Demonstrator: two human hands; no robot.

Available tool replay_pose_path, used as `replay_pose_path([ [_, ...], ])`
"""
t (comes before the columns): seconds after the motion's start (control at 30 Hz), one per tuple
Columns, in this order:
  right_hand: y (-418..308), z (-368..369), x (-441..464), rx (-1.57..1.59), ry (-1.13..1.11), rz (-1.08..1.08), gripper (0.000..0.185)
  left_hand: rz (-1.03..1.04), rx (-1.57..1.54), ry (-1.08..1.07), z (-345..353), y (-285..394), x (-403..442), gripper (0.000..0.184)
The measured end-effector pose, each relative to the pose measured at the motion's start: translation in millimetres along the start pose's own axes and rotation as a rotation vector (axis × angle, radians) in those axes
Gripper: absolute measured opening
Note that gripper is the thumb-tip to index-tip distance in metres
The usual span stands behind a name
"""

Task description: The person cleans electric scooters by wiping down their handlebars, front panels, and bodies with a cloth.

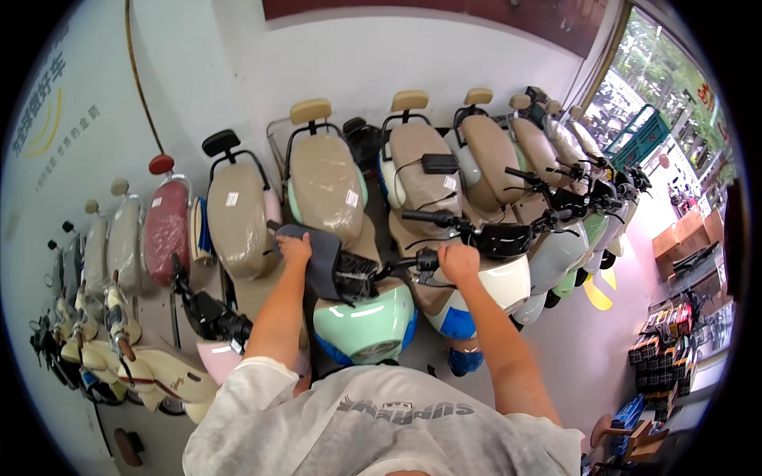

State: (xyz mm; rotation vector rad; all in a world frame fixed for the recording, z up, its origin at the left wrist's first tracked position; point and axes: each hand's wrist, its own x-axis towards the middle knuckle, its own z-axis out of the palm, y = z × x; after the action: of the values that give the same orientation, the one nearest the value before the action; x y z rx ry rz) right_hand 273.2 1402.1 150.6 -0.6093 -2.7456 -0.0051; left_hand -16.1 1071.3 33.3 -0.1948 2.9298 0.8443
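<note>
A mint-green electric scooter (373, 321) stands right in front of me, its tan seat (325, 190) wrapped in clear plastic. At its left handlebar, my left hand (295, 249) has its fingers curled at the edge of a dark grey flat piece (317, 262); whether this is cloth or a stiff panel I cannot tell. The piece hides the left handlebar grip. My right hand (459, 262) is wrapped around the right handlebar grip, beside the brake lever (425, 278). Black parts (357, 278) at the handlebar's middle show between my hands.
Close on the right stands a cream-and-blue scooter (500, 285) with a black box (439, 163) on its seat. A pink scooter (218, 357) is close on the left. More scooters line the wall both ways. Cardboard boxes (679, 234) and stacked cartons (663, 349) lie at the right.
</note>
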Motion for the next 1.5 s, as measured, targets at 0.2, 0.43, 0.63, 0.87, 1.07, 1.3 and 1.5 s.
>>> replay_pose_path([
  [0.2, -2, -2, -3, -0.003, 0.025, -0.009, 0.053, -0.188, -0.038, -0.015, 17, 0, 42, 0.107],
  [0.43, -2, -1, -4, -0.008, 0.016, 0.002, 0.051, -0.192, -0.159, -0.146, -18, 12, 31, 0.107],
  [0.63, -2, -4, -3, -0.025, -0.028, -0.004, 0.050, -0.001, -0.293, 0.249, -17, 21, 11, 0.075],
  [0.87, -6, -10, -4, -0.035, -0.084, 0.031, 0.052, -0.066, 0.012, -0.123, 32, -22, 114, 0.059],
  [1.07, -5, -8, -5, -0.049, -0.076, 0.028, 0.052, 0.237, 0.456, -0.399, 39, -34, 168, 0.043],
  [1.3, -6, -8, -9, -0.053, -0.064, 0.026, 0.050, -0.017, 0.240, -0.393, 63, -36, 184, 0.042],
  [1.5, -4, -3, -10, -0.053, -0.028, 0.015, 0.050, -0.497, -0.666, -0.082, 32, -17, 142, 0.046],
])
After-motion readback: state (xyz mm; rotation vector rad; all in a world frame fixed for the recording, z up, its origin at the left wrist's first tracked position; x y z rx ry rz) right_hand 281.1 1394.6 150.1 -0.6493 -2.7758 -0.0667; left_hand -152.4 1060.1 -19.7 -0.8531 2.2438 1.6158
